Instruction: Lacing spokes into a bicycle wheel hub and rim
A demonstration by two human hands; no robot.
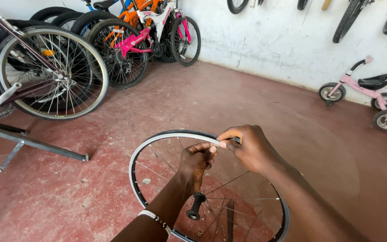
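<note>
A bare bicycle wheel rim with thin spokes and a black hub lies tilted in front of me above the red floor. My left hand reaches up through the spokes and pinches at the inner side of the rim's far edge. My right hand is closed over the same stretch of rim from the outside, fingertips meeting those of the left hand. Whether a small part sits between the fingers cannot be told. A beaded bracelet circles my left wrist.
A bicycle on a metal stand is at the left, its rear wheel raised. Several bicycles lean against the back wall. A pink tricycle stands at the right. Wheels hang on the white wall.
</note>
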